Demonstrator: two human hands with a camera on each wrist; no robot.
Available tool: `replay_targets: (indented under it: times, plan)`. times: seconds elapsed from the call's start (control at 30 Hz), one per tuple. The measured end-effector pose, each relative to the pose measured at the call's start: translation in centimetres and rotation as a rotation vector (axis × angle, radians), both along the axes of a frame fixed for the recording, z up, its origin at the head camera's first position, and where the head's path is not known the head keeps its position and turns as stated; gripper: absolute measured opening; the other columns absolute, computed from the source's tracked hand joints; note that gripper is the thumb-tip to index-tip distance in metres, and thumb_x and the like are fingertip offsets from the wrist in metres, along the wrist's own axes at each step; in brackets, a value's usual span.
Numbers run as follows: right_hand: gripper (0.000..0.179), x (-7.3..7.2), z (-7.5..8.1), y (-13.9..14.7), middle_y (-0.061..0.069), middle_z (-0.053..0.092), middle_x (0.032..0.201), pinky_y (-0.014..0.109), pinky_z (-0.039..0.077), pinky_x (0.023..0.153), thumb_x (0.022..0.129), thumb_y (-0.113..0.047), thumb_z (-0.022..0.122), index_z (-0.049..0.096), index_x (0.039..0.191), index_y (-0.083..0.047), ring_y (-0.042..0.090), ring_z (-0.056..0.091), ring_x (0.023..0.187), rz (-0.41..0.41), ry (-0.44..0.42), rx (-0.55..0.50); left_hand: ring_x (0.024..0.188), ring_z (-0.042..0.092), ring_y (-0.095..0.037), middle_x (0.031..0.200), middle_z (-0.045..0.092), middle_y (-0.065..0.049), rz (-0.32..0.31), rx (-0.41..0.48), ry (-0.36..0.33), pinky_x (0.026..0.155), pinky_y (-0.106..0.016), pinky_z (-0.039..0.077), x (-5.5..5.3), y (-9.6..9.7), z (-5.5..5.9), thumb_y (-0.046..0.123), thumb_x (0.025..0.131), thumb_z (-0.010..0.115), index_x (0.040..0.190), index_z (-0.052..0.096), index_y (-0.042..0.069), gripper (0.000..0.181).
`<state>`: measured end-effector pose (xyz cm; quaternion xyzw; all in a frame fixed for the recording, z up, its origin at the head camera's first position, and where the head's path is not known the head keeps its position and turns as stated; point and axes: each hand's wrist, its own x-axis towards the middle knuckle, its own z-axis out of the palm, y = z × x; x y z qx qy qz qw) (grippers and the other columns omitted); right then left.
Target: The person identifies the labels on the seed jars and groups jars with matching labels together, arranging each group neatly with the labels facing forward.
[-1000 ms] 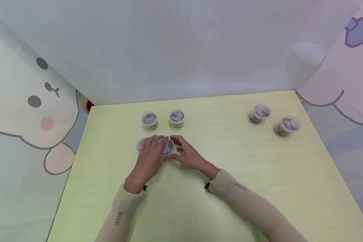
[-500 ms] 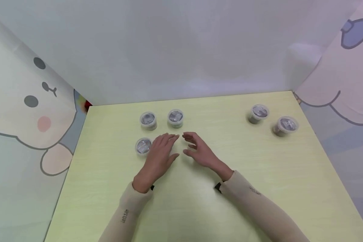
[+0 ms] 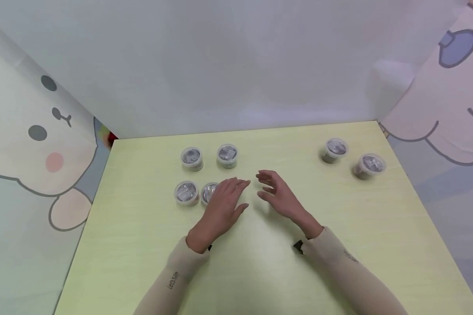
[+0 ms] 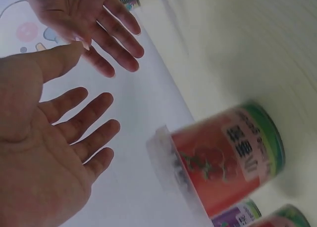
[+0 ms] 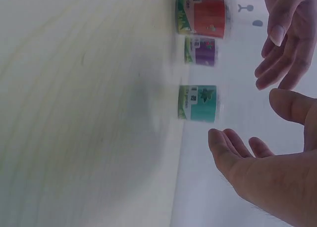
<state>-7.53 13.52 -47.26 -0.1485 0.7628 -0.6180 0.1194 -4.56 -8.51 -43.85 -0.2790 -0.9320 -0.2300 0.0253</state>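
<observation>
Above the table, my left hand [image 3: 222, 208] reaches over the near edge of a lidded tub [image 3: 209, 192], partly covering it from the head camera. Its fingers are extended and grasp nothing. In the left wrist view that red tub [image 4: 218, 162] with tomato pictures stands apart from the palm. My right hand [image 3: 281, 197] hovers to the right, fingers gently bent and palm facing the left hand, with nothing in it. A second tub [image 3: 187, 193] sits just left of the first. Behind them are two more, a purple-labelled tub [image 5: 201, 51] and a teal-labelled tub [image 5: 199, 103].
At the back right of the pale yellow table [image 3: 299, 271] stand two further lidded tubs, one tub [image 3: 334, 149] behind and left of the other tub [image 3: 369, 166]. A plain wall sheet [image 3: 236, 65] rises behind the table, with cartoon-printed sheets on both sides.
Both hands have come off the front tub and moved right, and the gap between them has widened. The front pair of tubs is now uncovered except for one tub's right side.
</observation>
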Motion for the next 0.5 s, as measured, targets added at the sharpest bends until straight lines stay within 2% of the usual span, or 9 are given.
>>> replay_targets:
  times: [0.33, 0.5]
  plan:
    - [0.058, 0.1, -0.3, 3.6, 0.032, 0.046, 0.155, 0.061, 0.039, 0.119, 0.102, 0.009, 0.061, 0.035, 0.154, 0.010, 0.048, 0.043, 0.147, -0.085, -0.033, 0.002, 0.139, 0.052, -0.032, 0.142, 0.062, -0.012, -0.063, -0.004, -0.043, 0.123, -0.049, 0.036, 0.0, 2.1, -0.8, 0.016, 0.098, 0.078, 0.150, 0.054, 0.006, 0.058]
    - [0.058, 0.1, -0.5, 5.2, 0.032, 0.045, 0.155, 0.059, 0.039, 0.120, 0.103, 0.008, 0.060, 0.034, 0.154, 0.010, 0.047, 0.043, 0.148, -0.122, -0.046, 0.023, 0.140, 0.051, -0.030, 0.143, 0.062, -0.010, -0.086, -0.014, -0.086, 0.122, -0.048, 0.036, 0.0, 3.3, -1.2, 0.018, 0.099, 0.077, 0.151, 0.052, 0.007, 0.058]
